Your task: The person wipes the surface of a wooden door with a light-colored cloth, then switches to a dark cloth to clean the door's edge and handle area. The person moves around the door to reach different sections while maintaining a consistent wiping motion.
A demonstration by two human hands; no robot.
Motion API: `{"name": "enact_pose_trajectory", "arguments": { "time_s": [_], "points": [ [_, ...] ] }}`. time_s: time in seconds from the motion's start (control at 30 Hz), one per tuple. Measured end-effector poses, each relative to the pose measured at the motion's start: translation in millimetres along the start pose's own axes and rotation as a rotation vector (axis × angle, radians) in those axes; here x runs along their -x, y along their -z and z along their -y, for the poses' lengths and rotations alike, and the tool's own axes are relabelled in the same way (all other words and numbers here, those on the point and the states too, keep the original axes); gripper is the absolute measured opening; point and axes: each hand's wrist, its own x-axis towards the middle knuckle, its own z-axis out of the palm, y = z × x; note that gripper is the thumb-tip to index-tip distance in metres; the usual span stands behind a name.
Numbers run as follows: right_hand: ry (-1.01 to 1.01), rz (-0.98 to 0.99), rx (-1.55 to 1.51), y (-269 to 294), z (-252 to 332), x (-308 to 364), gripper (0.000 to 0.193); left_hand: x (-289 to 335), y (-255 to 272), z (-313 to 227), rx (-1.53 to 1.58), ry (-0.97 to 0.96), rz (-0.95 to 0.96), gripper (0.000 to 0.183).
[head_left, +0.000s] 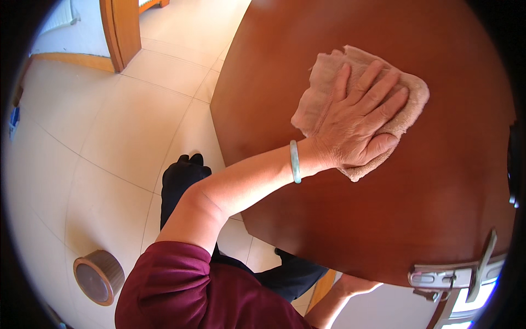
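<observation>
My left hand (359,118) lies flat on a folded beige-pink cloth (323,82), its fingers spread. Under the cloth is a large reddish-brown wooden door (438,203), and the cloth rests against its face. A pale green bangle (295,162) circles my left wrist. At the lower edge of the door, my right hand (353,285) is partly visible beside that edge. Its fingers are mostly hidden, so their grip does not show. To the right of it, a metal handle and lock plate (460,274) are fixed to the door.
Light tiles (98,164) cover the floor on the left. A round brown bin (114,268) stands there at the lower left. My dark-clad leg and black shoe (183,178) show below my left arm. A wooden door frame (125,33) rises at the upper left, beside a white wall (82,38).
</observation>
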Motion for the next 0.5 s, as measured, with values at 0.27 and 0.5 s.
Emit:
{"name": "enact_pose_trajectory", "arguments": {
  "time_s": [0.27, 0.5],
  "points": [
    [-0.003, -0.232, 0.267, -34.2, 12.1, -14.1, 0.063, 15.1, 6.6, 115.6, -0.066, 0.098, -0.09, 0.062],
    [0.031, -0.179, 0.386, 4.5, -19.4, -32.1, 0.058, 131.8, -3.6, 226.3, 0.189, 0.685, -0.301, 0.061]
  ]
}}
